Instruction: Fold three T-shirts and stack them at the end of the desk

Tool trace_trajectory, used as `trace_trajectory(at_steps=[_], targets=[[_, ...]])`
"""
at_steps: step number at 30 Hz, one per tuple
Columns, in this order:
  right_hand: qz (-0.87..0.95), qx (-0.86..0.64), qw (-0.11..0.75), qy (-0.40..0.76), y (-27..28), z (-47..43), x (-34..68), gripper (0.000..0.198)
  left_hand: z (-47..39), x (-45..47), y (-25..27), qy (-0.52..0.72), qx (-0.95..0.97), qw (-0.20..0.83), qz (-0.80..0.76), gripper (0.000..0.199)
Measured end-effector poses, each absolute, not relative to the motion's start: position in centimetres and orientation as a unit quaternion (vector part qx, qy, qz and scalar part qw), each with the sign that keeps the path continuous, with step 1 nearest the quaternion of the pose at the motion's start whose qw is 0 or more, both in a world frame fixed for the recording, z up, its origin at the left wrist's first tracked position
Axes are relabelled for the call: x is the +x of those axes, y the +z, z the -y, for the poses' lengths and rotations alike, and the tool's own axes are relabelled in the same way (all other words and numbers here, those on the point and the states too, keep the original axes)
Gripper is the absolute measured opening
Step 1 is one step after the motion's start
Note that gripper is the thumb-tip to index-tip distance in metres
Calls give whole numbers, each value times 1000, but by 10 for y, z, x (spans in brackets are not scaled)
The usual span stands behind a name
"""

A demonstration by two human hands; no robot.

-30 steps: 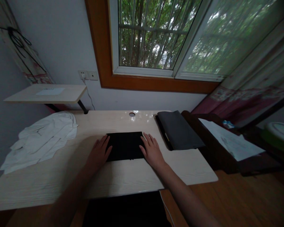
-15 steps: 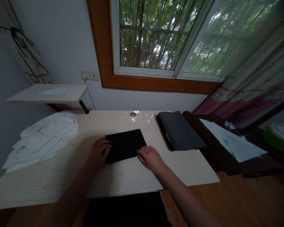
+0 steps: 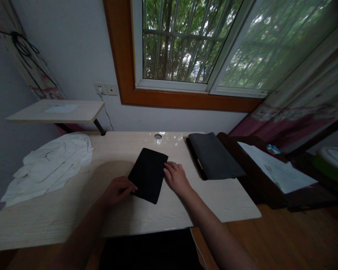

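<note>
A flat black rectangle (image 3: 148,174), apparently a folded black cloth, lies turned at an angle on the pale wooden desk (image 3: 160,213) in the head view. My left hand (image 3: 116,190) has its thumb and fingers closed on the lower left edge. At the upper right edge, the curled fingers of my right hand (image 3: 176,177) grip the side. The undersides of the fingertips are hidden from view.
A crumpled white cloth (image 3: 53,161) is at the desk's left, below a raised shelf (image 3: 84,112). On the right lies a dark grey folder-like item (image 3: 214,155). Beyond it, papers (image 3: 273,168) rest on dark furniture. A window (image 3: 186,41) is behind.
The black cloth has been turned from lying mostly sideways to a more upright slant. My right hand has moved up slightly, and my left hand has come down along its edge.
</note>
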State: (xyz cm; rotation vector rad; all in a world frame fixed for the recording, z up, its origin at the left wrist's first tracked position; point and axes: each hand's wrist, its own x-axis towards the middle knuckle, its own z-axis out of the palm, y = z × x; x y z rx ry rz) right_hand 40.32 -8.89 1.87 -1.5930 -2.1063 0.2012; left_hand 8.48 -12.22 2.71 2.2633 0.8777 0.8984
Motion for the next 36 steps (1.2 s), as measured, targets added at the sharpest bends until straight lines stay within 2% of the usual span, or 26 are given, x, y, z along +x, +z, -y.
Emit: trace_trajectory(at_steps=[3, 6, 12, 21, 27, 31, 36], targets=[[757, -601, 242, 83, 14, 89, 397, 45, 120, 81, 26, 377, 796, 293, -372, 27], [756, -604, 240, 78, 10, 93, 393, 56, 115, 79, 21, 404, 740, 263, -469, 29], [753, -607, 241, 75, 11, 97, 391, 62, 102, 87, 12, 365, 690, 226, -582, 35], [735, -606, 290, 93, 12, 99, 391, 47, 106, 85, 13, 355, 749, 219, -515, 31], [688, -603, 369, 164, 9, 101, 397, 37, 110, 82, 9, 339, 737, 307, -497, 33], [693, -604, 367, 143, 9, 110, 395, 40, 109, 85, 9, 343, 724, 349, -487, 35], [701, -608, 352, 124, 11, 114, 394, 34, 106, 91, 10, 359, 683, 373, -516, 41]])
